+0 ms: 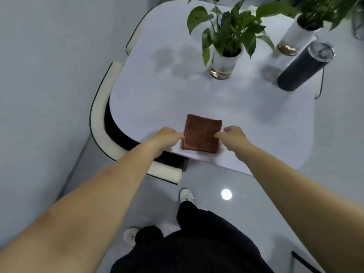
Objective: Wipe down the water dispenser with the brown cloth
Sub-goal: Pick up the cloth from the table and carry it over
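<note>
A folded brown cloth (201, 133) lies flat on the white table (197, 95), close to its front edge. My left hand (167, 137) is at the cloth's left edge, thumb and curled fingers pinched on that edge. At the right edge, my right hand (232, 135) has its fingertips closed on the cloth. Both bare forearms reach in from below. No water dispenser shows in this view.
Two potted green plants (226, 42) (307, 22) in white pots and a black tumbler (305, 67) with a clear lid stand at the table's back right. Cream chairs with black trim (100, 123) are tucked in on the left. My feet are on the grey floor below.
</note>
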Demonstrator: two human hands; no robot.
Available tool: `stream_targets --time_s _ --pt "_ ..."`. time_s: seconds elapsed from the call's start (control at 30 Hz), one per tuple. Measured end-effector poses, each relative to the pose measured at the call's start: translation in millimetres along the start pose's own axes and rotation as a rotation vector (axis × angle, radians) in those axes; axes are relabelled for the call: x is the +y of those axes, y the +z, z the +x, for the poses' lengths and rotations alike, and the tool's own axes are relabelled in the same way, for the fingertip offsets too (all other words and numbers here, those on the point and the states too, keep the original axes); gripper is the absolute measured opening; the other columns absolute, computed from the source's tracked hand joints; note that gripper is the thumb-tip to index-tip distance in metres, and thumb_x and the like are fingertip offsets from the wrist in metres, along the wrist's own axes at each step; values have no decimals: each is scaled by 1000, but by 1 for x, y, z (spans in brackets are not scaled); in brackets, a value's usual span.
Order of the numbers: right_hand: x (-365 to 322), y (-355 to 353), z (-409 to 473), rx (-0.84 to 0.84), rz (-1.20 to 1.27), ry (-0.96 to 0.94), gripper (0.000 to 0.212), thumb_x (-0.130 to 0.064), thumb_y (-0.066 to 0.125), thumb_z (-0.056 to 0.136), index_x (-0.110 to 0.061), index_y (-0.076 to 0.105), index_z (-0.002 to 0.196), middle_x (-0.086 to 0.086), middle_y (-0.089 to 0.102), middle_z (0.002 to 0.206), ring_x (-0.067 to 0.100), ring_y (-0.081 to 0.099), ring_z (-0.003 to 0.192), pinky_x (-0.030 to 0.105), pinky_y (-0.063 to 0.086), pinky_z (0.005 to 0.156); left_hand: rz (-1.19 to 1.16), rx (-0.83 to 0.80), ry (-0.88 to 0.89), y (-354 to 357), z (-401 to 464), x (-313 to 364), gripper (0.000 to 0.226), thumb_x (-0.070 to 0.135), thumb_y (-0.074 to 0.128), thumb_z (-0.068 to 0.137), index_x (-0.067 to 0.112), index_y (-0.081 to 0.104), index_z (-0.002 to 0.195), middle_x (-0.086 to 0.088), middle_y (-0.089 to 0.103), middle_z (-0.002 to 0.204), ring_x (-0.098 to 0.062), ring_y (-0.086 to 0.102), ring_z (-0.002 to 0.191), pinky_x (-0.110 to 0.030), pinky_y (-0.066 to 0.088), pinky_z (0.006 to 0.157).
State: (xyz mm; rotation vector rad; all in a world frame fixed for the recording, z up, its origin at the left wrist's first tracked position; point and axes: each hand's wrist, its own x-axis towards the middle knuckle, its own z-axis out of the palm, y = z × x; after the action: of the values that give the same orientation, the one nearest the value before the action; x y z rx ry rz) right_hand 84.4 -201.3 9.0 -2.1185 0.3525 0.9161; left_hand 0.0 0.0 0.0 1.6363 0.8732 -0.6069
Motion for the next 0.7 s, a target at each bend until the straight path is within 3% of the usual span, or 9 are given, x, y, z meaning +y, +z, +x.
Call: stream_targets --time_s 0.07,0.13,0.3,0.37,0.43,0.53,0.63,0.7 --pt "4 -2 10 -14 119 73 41 -20 67 89 2 59 123 21 62 118 31 62 106 48 54 95 -88 -6 -57 8 7 6 35 25 62 92 6 55 121 -8 57 125 -25 60 116 -38 52 98" --pt "8 -1 15 -65 234 140 30 -22 69 87 -5 61 111 13 64 110 26 63 95 42 52 83 -173 -22 -111 14 12 8 44 27 62 91 5 55 129 -7 61 125 -22 61 111 -36 50 92" --pt "11 14 26 -112 335 212 23 -28 74 88 -11 65 101 2 64 90 17 60 75 38 51 81 -221 4 -156 30 31 3 54 31 66 90 8 51 136 -8 57 136 -24 56 123 -37 47 90" --pt "11 20 27 -156 333 205 19 -29 74 88 -13 66 95 1 60 79 17 54 66 36 50 76 -189 31 -119 37 36 0 43 29 66 89 5 58 124 -8 63 126 -23 61 114 -35 49 87" --pt "12 22 28 -180 316 138 18 -29 74 89 -13 67 94 3 64 83 21 58 74 37 53 77 -138 67 -45 40 36 0 19 23 64 89 7 60 98 -7 63 102 -21 59 94 -33 47 82" --pt "9 23 25 -199 353 41 16 -22 70 92 -10 69 103 7 73 103 24 68 93 38 55 90 -164 119 26 35 34 -6 8 22 60 81 15 57 85 -9 54 81 -19 52 78 -33 46 76" --pt "1 27 19 -210 467 -23 18 -12 67 91 -2 69 107 14 73 107 26 70 98 41 57 95 -238 73 13 27 30 -14 8 21 59 81 14 59 84 -10 58 82 -22 57 79 -33 51 75" --pt "-8 33 11 -234 532 -42 16 -10 65 89 -2 68 103 17 70 101 31 67 96 44 54 95 -274 37 -31 22 24 -20 10 23 62 88 13 60 88 -12 66 96 -22 63 87 -30 53 76"
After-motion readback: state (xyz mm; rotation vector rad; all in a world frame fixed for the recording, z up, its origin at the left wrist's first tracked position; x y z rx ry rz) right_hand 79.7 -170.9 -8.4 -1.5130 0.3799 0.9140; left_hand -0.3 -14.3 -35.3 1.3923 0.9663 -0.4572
